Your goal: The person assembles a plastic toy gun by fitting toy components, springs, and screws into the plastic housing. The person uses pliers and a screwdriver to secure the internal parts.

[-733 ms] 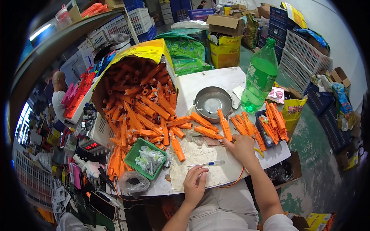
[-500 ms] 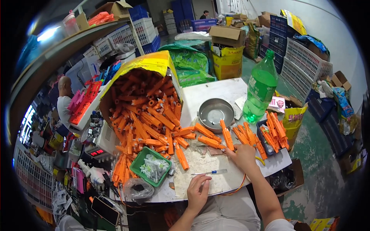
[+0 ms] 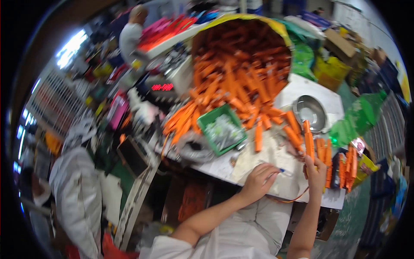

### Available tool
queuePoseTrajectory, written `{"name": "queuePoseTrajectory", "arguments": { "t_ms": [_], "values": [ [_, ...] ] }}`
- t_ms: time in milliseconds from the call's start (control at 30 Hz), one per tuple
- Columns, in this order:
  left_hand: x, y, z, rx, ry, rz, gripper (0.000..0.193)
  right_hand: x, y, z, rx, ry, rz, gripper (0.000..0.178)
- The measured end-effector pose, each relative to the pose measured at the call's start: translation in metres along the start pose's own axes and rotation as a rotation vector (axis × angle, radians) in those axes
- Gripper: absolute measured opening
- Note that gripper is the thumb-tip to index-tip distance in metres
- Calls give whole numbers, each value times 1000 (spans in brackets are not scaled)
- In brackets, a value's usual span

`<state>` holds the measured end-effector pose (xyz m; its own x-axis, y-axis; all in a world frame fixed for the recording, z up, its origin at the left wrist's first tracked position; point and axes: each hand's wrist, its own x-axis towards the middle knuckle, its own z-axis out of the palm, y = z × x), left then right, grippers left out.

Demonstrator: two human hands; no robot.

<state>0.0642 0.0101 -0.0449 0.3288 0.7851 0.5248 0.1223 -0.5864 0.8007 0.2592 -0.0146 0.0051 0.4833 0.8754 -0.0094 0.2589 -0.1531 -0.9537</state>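
Note:
At the front edge of the white table (image 3: pixel 334 93), my right hand (image 3: pixel 316 172) is closed on the lower end of a long orange plastic casing (image 3: pixel 308 142), which points away from me. To its left, my left hand (image 3: pixel 260 179) is low over the tabletop, with bent fingers beside a small pen-like thing with a blue end (image 3: pixel 282 171). Blur hides whether those fingers touch it. Several loose orange casings (image 3: pixel 293 136) lie beyond my hands. A big heap of them (image 3: pixel 237 71) spills from a yellow sack (image 3: pixel 276 23).
A green tray (image 3: pixel 215 146) of small clear parts stands left of my hands, by a clear plastic bag (image 3: pixel 194 146). Further right are a metal bowl (image 3: pixel 309 113), a green bottle (image 3: pixel 360 116) and a dark bin (image 3: pixel 337 166) with casings. A person (image 3: pixel 131 39) is at the far left.
My view has swung left and tilted, so the table appears further right and is smeared. My right hand still holds an orange casing. My left hand remains near the pen-like thing.

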Motion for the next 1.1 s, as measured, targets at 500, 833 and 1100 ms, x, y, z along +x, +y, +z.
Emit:
{"name": "queuePoseTrajectory", "arguments": {
  "t_ms": [500, 833, 1100],
  "values": [
    [-1, 7, -25, 198, 23, 83, 15, -127, -34, 24, -81, -549, -479, 20],
    [107, -49, -27, 1288, -344, -27, 46, -145, -9, 4, 26, -292, -260, 17],
    [76, -5, -50, 774, -179, -169, 41, -117, -6, 13, -62, -170, -171, 21]
  ]
}}
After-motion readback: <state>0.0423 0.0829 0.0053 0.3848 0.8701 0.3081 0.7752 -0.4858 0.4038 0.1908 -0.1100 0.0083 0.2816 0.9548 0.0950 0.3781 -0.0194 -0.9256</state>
